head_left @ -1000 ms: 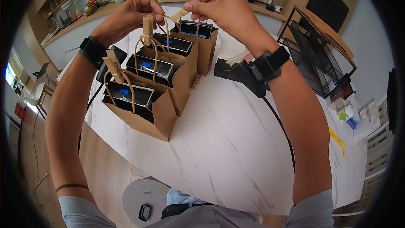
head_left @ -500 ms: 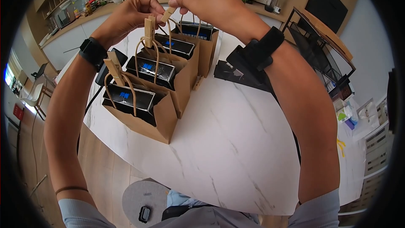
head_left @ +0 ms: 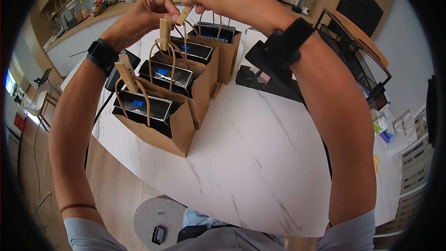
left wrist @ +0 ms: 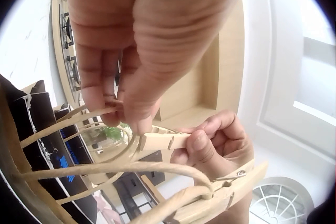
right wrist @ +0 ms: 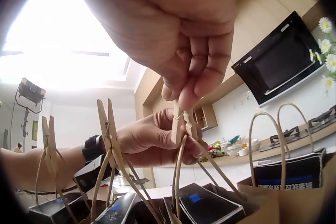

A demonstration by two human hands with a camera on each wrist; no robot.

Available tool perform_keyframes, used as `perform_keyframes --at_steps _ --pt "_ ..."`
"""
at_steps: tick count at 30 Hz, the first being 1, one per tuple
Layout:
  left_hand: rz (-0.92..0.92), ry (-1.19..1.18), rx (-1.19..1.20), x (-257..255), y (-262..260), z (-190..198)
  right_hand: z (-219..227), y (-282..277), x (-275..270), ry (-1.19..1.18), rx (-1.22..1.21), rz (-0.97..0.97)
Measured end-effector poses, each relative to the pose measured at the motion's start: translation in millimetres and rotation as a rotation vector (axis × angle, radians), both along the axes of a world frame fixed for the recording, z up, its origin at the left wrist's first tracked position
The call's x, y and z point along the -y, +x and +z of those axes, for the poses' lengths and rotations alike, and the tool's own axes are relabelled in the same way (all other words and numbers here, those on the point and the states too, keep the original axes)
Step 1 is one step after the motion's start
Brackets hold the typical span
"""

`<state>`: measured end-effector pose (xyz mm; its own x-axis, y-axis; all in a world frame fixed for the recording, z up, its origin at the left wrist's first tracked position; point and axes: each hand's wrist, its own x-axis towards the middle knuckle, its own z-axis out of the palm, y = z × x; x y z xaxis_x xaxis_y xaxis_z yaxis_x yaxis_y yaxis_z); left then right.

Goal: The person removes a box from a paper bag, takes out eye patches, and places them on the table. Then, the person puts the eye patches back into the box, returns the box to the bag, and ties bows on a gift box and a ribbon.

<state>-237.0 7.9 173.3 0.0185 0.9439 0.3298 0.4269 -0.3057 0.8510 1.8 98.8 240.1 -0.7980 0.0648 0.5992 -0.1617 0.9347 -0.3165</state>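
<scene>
My right hand (head_left: 223,0) pinches a wooden clothespin (right wrist: 179,124) by its upper ends, its jaws pointing down at the top of a paper bag's twisted handles (right wrist: 181,153). Those same handles are gathered between the thumb and fingers of my left hand (head_left: 141,21). Below them stands the brown paper bag (head_left: 213,62), with a black box (head_left: 197,51) bearing blue print inside. Nearer to me, a clothespin (head_left: 165,32) grips the handles of one bag (head_left: 200,95), and another clothespin (head_left: 124,72) those of the front bag (head_left: 181,132).
At the far end of the row, a bag (head_left: 231,56) has its handles standing unclipped. Loose clothespins (head_left: 218,90) lie beside the bags on the marble-patterned table (head_left: 241,158). A flat black box (head_left: 265,83) lies under my right wrist. A grey stool (head_left: 148,214) stands below the table edge.
My right hand has moved left and tilted the clothespin from nearly level to steep, bringing it down onto the handles. The left hand has stayed at the handles.
</scene>
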Motion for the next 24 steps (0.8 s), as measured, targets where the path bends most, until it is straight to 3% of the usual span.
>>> perform_keyframes --at_steps 5,8,17,22,24 --pt "0.012 -0.017 0.010 3.1 4.8 0.5 -3.9 -5.0 -3.5 0.054 0.003 0.020" --pt "0.004 -0.021 0.033 3.1 5.4 0.7 -12.5 -17.4 -11.8 0.203 -0.152 0.061" --pt "0.004 -0.029 0.031 3.9 4.4 0.6 -1.6 -30.8 -21.8 0.198 -0.027 0.066" --pt "0.008 -0.011 0.020 2.0 2.8 -0.5 4.5 -39.1 -18.8 0.311 0.042 -0.062" --pt "0.002 0.000 0.023 2.7 5.1 -0.4 10.5 -28.3 -14.6 0.206 0.125 -0.035"
